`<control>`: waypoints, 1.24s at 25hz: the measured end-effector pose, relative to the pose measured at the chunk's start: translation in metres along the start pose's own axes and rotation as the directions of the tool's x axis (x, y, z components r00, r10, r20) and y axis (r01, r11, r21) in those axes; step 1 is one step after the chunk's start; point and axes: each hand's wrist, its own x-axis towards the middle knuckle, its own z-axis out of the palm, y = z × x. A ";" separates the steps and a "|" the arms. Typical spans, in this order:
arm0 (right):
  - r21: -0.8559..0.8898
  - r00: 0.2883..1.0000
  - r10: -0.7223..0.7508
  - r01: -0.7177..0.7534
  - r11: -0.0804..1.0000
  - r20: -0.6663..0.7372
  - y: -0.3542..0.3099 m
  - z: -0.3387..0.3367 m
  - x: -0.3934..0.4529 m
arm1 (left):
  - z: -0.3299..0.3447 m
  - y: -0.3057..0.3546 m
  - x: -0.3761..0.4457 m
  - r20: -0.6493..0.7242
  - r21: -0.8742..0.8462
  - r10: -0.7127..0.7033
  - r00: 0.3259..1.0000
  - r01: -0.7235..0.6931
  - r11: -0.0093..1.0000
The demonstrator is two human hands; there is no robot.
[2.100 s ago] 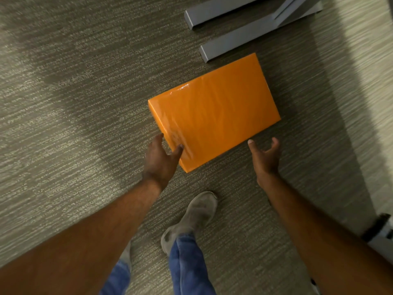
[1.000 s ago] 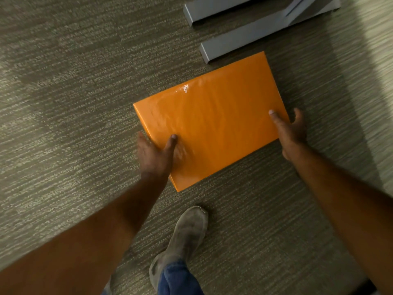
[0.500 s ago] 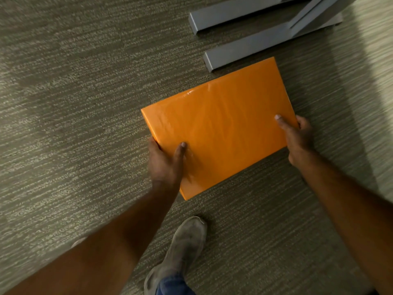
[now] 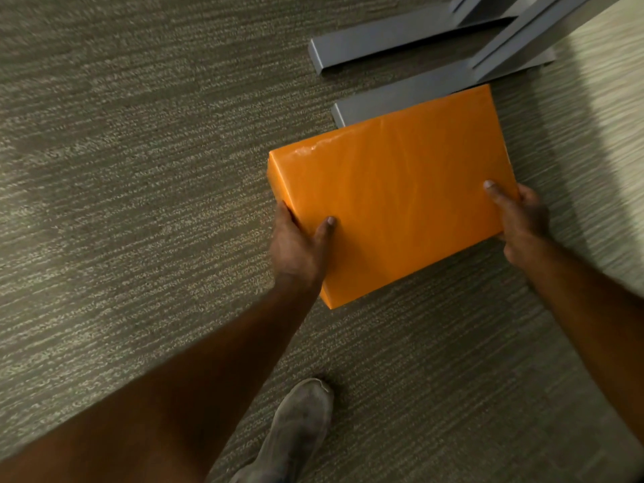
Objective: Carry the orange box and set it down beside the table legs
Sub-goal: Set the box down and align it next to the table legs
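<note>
Both hands, left hand [image 4: 296, 249] and right hand [image 4: 522, 221], grip the orange box [image 4: 390, 200] by its short ends, table legs [image 4: 411, 88] just beyond its far long edge.

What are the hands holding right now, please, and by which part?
The box, held by its two short sides: left hand near the front left corner, right hand at the right edge, thumbs on top.

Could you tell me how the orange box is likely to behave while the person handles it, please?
The orange box probably stays stiff: its edges look straight with a left hand and right hand holding opposite sides. Its glossy wrap shows glare, so it may be slippery. Broad and flat, it seems unlikely to tip or roll on the carpet.
</note>
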 end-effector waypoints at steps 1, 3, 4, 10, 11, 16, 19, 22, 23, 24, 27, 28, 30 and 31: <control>0.001 1.000 0.003 -0.003 1.000 0.007 -0.002 0.001 0.002 | 0.002 0.001 0.002 0.002 0.001 0.003 1.000 -0.003 1.000; -0.003 1.000 0.004 -0.004 1.000 0.021 -0.005 0.002 0.008 | 0.005 0.003 0.005 0.005 -0.001 0.005 1.000 -0.005 1.000; -0.005 1.000 0.005 -0.005 1.000 0.027 -0.006 0.004 0.010 | 0.006 0.003 0.007 0.007 -0.009 0.005 1.000 -0.005 1.000; -0.006 0.997 0.029 -0.028 1.000 0.078 -0.002 0.007 0.015 | 0.008 0.005 0.011 0.040 -0.030 -0.039 0.998 0.041 0.999; -0.001 0.996 0.025 -0.025 1.000 0.082 -0.001 0.007 0.015 | 0.008 0.007 0.010 0.039 -0.032 -0.040 0.998 0.041 0.999; 0.013 0.996 0.030 -0.032 0.999 0.079 -0.003 0.009 0.017 | 0.007 0.009 0.011 0.033 -0.029 -0.044 0.998 0.045 0.999; 0.006 0.997 0.027 -0.027 1.000 0.077 -0.003 0.010 0.017 | 0.004 0.010 0.010 0.035 -0.023 -0.046 0.998 0.047 0.999; -0.015 0.997 -0.007 0.008 1.000 0.081 -0.005 0.014 0.018 | 0.002 0.011 0.009 0.031 -0.036 -0.036 0.999 0.037 0.999; -0.024 0.997 -0.012 0.014 1.000 0.080 -0.006 0.015 0.016 | 0.001 0.011 0.010 0.029 -0.038 -0.031 0.999 0.032 0.999; -0.030 0.997 -0.012 0.014 0.999 0.076 -0.006 0.016 0.015 | 0.001 0.012 0.009 0.029 -0.039 -0.028 0.999 0.029 0.999; -0.018 0.998 -0.005 0.006 1.000 0.065 -0.007 0.016 0.014 | 0.001 0.012 0.009 0.028 -0.033 -0.024 0.999 0.025 0.999; -0.018 0.998 -0.007 0.008 1.000 0.066 -0.008 0.016 0.013 | 0.001 0.012 0.009 0.029 -0.034 -0.025 0.999 0.026 0.999; -0.023 0.998 -0.004 0.006 1.000 0.067 -0.008 0.017 0.012 | 0.001 0.012 0.009 0.029 -0.038 -0.033 0.999 0.034 0.999; -0.021 0.998 -0.005 0.007 1.000 0.067 -0.008 0.017 0.012 | 0.001 0.012 0.010 0.029 -0.038 -0.034 0.999 0.035 0.999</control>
